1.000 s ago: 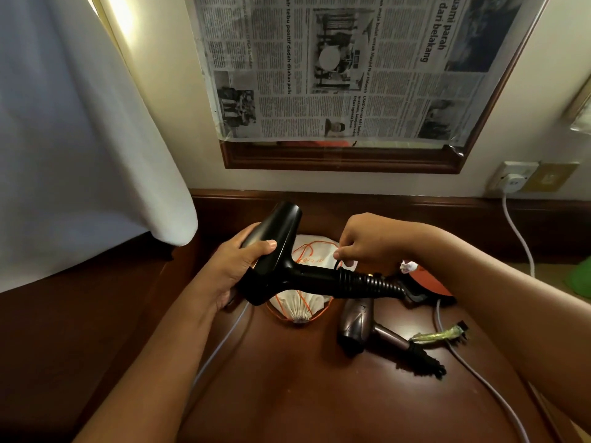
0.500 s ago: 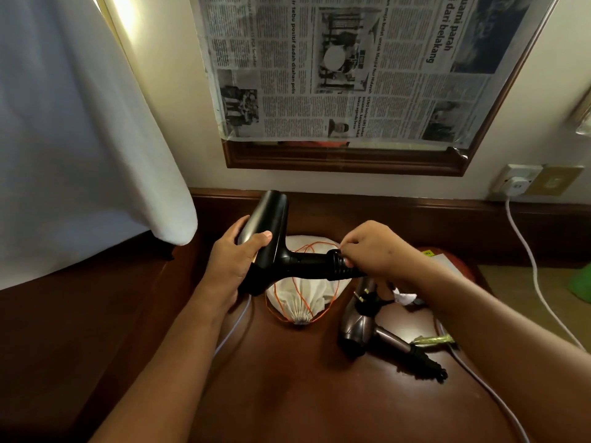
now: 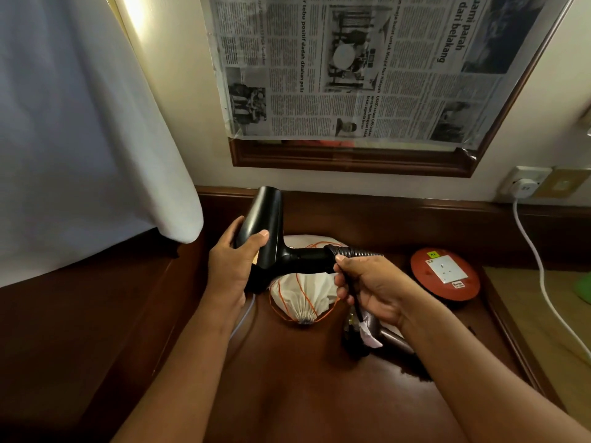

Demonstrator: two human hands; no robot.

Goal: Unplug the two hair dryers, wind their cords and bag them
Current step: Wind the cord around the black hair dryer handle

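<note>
I have the black hair dryer [image 3: 268,238] lifted above the tabletop [image 3: 319,394], barrel pointing up and away, handle running right. My left hand [image 3: 233,266] wraps the barrel, thumb across its near face. My right hand [image 3: 371,289] curls round the black cord [image 3: 351,282] where the ribbed sleeve leaves the handle; the cord drops behind my fingers and I lose it near a white tag. The second hair dryer [image 3: 383,338] lies mostly hidden under my right forearm. Below the handle sits the white drawstring bag [image 3: 307,295] with its orange cord. Far right, a red round socket reel [image 3: 446,274] rests on the tabletop, and a white cable [image 3: 540,276] runs off the edge.
</note>
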